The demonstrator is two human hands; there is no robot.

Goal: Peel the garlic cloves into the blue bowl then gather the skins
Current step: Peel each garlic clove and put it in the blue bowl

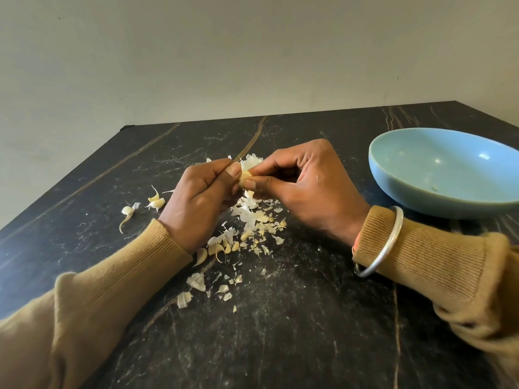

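Both of your hands are closed on one item. Your left hand and right hand meet at the fingertips, and the thumb and forefinger of each pinch the pale yellow garlic clove between them, held above the dark veined stone surface.

The wide, shallow light blue ceramic bowl stands to the right of the hands and slightly farther off, apart from both. Your right hand is the nearer one, so the drop is judged to fall to it, with a short travel rightward.

Only a small part of the clove shows. Its long axis appears to run roughly left to right, from one pinch to the other. Which end is the tip cannot be told.

The loose white papery garlic skins lie scattered beneath and nearer than the hands. Two unpeeled cream garlic cloves lie to the left.
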